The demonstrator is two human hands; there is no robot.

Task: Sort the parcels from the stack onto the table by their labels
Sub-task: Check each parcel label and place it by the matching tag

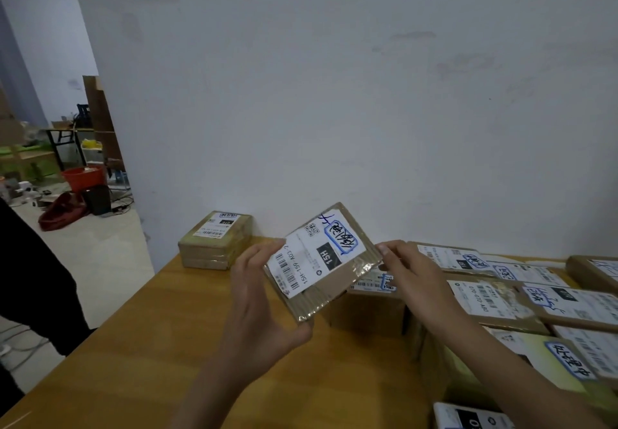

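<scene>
I hold a small flat cardboard parcel (329,281) tilted up above the wooden table (140,355), its white label marked "15H" facing me. My left hand (264,298) grips its lower left end from below and behind. My right hand (413,278) pinches its right edge with the fingertips. To the right lies the stack of labelled parcels (501,298), several boxes side by side and on top of each other. A short pile of similar parcels (215,241) stands at the table's far left corner against the wall.
A white wall runs behind the table. Beyond the table's left edge are a floor with cables, a red tub (83,177), a dark red bag (60,214) and a dark-clothed person (30,281) at the left.
</scene>
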